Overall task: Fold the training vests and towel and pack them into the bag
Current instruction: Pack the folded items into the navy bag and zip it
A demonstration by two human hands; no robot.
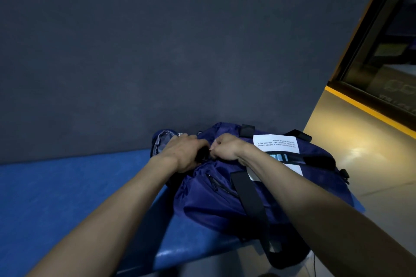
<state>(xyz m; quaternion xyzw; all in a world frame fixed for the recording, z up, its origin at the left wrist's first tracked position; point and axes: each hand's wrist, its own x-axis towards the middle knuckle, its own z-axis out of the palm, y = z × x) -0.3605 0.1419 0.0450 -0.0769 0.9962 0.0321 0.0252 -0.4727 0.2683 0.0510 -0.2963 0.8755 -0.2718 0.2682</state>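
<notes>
Two bare hands are meeting at the top of a navy bag [236,195], the left hand [184,153] curling its fingers over a dark bunch of fabric or strap at the bag's mouth while the right hand [225,148] is closing into a fist just beside it, pinching what looks like the zip pull or the edge of the opening; what exactly lies between the fingers is hidden. The bag is lying slumped on the end of a blue padded counter [67,198], its far side against a dark grey wall [180,40], one end gaping to show a pale lining [161,139]. A white printed label [275,143] is facing upward on top, and a broad black strap [249,200] is running down the near side toward the floor. No vests or towel are showing, so they may already be inside. The thin nylon shell appears light, soft and slippery, likely to crumple and slide rather than hold a shape, so the firmer places to take hold are judged to be the webbing straps and the seamed zip edge, with one hand steadying the cloth while the other is pulling. To the right, a yellow-trimmed window frame [369,108] is catching warm light over a pale floor [351,159].
</notes>
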